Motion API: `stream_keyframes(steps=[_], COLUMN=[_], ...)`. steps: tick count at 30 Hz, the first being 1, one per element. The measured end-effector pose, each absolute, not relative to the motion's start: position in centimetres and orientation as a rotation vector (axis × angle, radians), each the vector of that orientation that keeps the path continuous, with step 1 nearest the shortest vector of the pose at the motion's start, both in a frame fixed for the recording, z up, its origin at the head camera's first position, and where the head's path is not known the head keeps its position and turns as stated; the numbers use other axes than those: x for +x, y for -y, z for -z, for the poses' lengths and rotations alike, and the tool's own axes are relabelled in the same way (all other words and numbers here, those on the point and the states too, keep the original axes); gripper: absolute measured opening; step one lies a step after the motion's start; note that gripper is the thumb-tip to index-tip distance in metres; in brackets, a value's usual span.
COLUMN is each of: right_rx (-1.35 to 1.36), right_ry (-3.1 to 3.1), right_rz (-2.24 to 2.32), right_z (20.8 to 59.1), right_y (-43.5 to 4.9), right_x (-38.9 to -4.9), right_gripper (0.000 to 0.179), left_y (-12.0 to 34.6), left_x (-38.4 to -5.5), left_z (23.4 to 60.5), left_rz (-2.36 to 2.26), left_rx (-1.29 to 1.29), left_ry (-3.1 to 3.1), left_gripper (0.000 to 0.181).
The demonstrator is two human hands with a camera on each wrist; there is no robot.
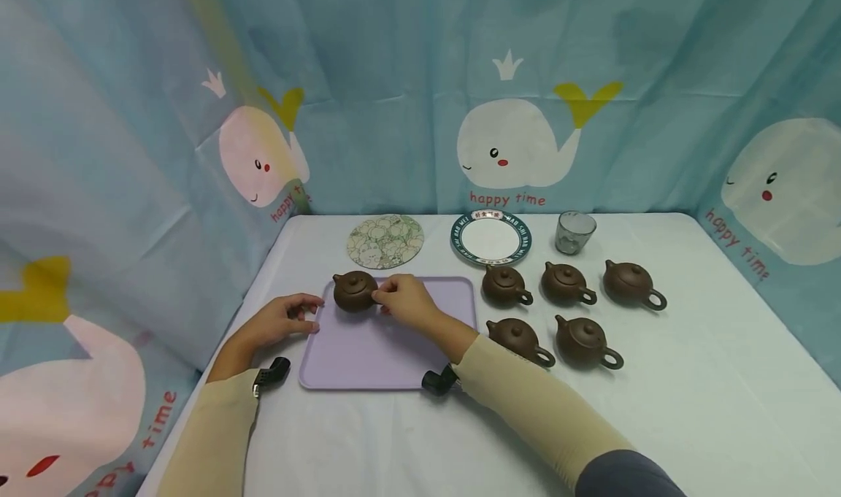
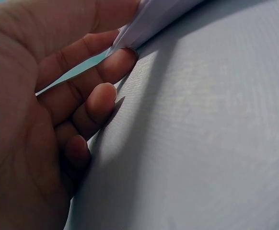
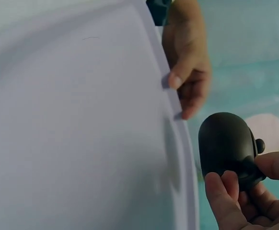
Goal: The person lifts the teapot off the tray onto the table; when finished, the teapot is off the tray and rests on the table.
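My right hand (image 1: 409,303) pinches the handle of a small dark brown clay teapot (image 1: 355,291) over the far left corner of a lavender tray (image 1: 388,358). Its spout points left and the lid is on. In the right wrist view, thumb and fingers close around the handle end of this teapot (image 3: 226,143), and the tray surface shows apart from it. At the tray's left edge, my left hand (image 1: 281,319) holds the rim. The left wrist view has the thumb and index finger at the tray edge (image 2: 149,19), with the other fingers loosely bent.
Several matching teapots (image 1: 581,342) stand in two rows right of the tray, partly behind my right forearm. Along the back lie a round patterned mat (image 1: 385,241), a green-rimmed plate (image 1: 490,257) and a clear glass (image 1: 574,232). A whale-print curtain (image 1: 394,139) surrounds the white table.
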State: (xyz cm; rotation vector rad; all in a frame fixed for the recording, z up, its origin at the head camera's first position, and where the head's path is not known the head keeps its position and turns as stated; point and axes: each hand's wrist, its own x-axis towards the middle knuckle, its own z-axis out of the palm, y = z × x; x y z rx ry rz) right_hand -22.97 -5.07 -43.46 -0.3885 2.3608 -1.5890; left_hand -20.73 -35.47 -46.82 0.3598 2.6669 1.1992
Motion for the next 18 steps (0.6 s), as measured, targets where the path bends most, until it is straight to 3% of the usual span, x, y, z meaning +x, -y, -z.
stream_keyframes(steps=[18], right_rx=[-0.384], right_ry=[-2.228], right_rz=[1.809], right_z=[37.7], right_y=[-4.2], right_x=[-21.8], right_gripper=[0.015], left_y=[35.2], left_x=[-20.5], left_z=[46.5], left_rz=[-1.187], left_rx=[0.375], left_ry=[-2.683], left_gripper=[0.049])
